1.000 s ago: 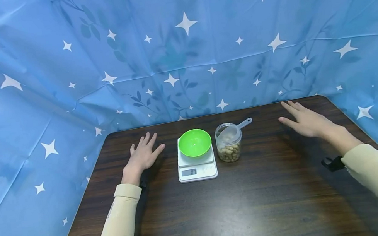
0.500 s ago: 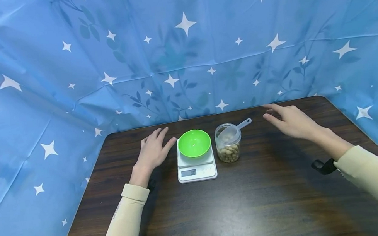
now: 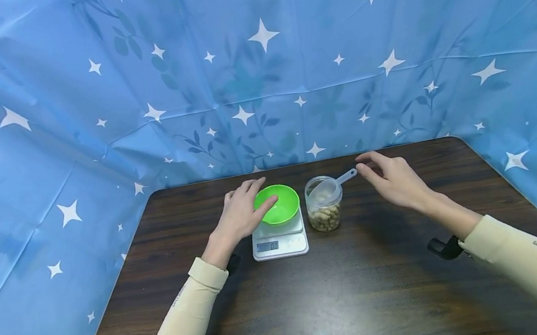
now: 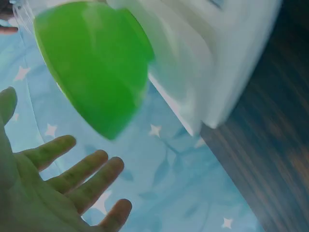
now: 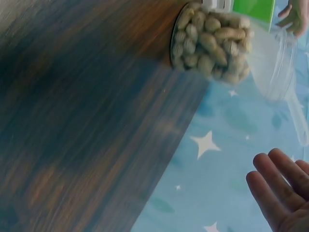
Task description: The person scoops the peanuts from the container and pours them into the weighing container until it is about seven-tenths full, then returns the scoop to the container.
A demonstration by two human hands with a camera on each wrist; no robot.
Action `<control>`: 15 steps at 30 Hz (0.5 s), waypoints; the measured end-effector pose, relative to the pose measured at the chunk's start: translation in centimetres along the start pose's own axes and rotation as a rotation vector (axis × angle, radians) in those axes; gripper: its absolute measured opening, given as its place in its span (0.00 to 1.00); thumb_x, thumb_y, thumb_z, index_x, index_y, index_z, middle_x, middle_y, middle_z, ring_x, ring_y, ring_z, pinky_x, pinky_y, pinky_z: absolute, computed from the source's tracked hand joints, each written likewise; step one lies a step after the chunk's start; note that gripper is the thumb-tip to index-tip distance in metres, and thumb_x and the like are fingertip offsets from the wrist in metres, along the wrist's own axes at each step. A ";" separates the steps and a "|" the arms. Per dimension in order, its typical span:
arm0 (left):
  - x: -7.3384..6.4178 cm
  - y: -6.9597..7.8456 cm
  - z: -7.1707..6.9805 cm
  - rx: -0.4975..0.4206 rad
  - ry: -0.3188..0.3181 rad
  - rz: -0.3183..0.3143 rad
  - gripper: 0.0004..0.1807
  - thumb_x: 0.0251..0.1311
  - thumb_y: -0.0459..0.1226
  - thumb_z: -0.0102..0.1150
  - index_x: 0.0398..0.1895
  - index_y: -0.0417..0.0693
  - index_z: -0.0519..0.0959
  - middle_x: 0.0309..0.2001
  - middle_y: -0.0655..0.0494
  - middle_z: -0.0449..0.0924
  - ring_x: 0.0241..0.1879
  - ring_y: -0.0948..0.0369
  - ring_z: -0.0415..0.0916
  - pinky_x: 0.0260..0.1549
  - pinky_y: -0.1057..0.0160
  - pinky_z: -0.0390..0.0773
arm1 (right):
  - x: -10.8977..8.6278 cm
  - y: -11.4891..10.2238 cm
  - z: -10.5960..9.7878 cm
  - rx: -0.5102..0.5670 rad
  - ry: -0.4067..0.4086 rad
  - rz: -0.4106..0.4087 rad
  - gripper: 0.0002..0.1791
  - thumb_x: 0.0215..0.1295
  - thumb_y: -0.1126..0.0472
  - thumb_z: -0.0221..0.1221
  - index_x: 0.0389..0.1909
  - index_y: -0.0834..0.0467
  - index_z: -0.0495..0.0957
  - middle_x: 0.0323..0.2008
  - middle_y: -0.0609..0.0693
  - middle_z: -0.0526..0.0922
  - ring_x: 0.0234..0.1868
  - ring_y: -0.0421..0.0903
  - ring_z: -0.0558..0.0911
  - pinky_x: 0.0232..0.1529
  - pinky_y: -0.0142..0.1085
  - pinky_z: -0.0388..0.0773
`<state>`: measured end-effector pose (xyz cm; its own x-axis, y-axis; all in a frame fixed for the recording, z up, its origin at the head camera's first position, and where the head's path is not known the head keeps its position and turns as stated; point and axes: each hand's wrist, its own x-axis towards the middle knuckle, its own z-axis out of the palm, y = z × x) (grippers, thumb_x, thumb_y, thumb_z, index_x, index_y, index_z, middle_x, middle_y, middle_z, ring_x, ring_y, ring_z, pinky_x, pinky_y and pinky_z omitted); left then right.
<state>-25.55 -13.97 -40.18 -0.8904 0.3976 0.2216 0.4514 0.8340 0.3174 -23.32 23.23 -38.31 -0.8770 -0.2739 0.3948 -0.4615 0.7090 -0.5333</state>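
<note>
A green bowl point(image 3: 282, 204) sits on a white kitchen scale point(image 3: 287, 245) whose display shows a zero reading. My left hand point(image 3: 241, 212) is spread at the bowl's left side, overlapping it in the head view. In the left wrist view the fingers point(image 4: 87, 176) stand apart from the bowl point(image 4: 91, 63). Right of the scale is a clear jar point(image 3: 324, 205) of unshelled peanuts point(image 5: 212, 43), with a translucent scoop point(image 3: 346, 176) leaning out of it. My right hand point(image 3: 394, 178) hovers with relaxed fingers just right of the scoop's handle, holding nothing.
The dark wooden table point(image 3: 343, 302) carries the scale and jar near its far edge. Behind it hangs a blue curtain point(image 3: 218, 79) with white stars. Dark straps point(image 3: 446, 248) sit at the wrists.
Both hands have moved inward: the left rightward to the bowl, the right leftward to the scoop's handle. The right fingers are more bent than before. Bowl, scale and jar stay put.
</note>
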 end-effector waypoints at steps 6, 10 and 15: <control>0.6 1.8 0.9 -0.043 -0.015 0.039 0.39 0.73 0.64 0.48 0.77 0.52 0.67 0.71 0.49 0.69 0.69 0.53 0.66 0.62 0.41 0.61 | 0.1 -0.6 1.4 0.081 0.025 0.037 0.22 0.81 0.47 0.52 0.59 0.59 0.79 0.43 0.53 0.88 0.40 0.52 0.88 0.39 0.49 0.78; 0.9 3.5 1.4 -0.058 -0.015 0.080 0.40 0.70 0.65 0.51 0.77 0.52 0.66 0.71 0.50 0.69 0.68 0.54 0.67 0.61 0.42 0.61 | 0.2 -0.9 2.3 0.128 0.053 0.079 0.21 0.79 0.46 0.55 0.55 0.59 0.80 0.39 0.52 0.89 0.39 0.50 0.88 0.35 0.44 0.77; 1.1 5.6 2.0 -0.069 -0.062 0.112 0.46 0.68 0.66 0.53 0.79 0.48 0.62 0.72 0.49 0.67 0.70 0.54 0.65 0.65 0.38 0.60 | 0.2 -1.0 3.1 0.150 0.085 0.092 0.20 0.77 0.46 0.57 0.52 0.59 0.81 0.40 0.52 0.90 0.41 0.51 0.89 0.34 0.40 0.76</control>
<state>-24.13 -8.07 -39.99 -0.8350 0.5115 0.2027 0.5494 0.7554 0.3570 -23.50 20.47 -40.02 -0.9047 -0.1524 0.3978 -0.4007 0.6217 -0.6730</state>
